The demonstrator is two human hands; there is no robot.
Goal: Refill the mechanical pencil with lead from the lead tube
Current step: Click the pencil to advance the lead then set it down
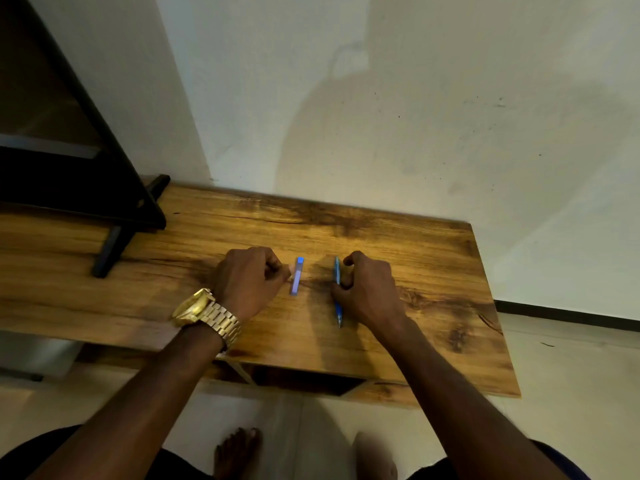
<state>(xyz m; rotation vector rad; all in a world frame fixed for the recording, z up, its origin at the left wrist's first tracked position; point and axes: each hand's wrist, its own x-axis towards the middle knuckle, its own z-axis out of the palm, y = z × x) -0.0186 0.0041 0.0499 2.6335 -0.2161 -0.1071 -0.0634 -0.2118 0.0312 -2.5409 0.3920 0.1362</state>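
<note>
Resting on the table [433, 258], lead tube [296, 276] beside pencil [337, 289], contents unclear.

lead tube [296, 276] blurred, pencil [337, 292] partly hidden

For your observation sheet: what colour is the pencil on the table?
Blue; the pencil shows in the head view, by the right hand.

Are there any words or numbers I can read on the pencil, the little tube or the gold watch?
None can be read.
The mechanical pencil: blue barrel, any print too small and blurred.
The lead tube: clear with a blue cap, no label legible.
The gold watch on the left wrist: dial glares, no numbers or brand readable.
The wooden table and the wall: no text or signs visible.
</note>
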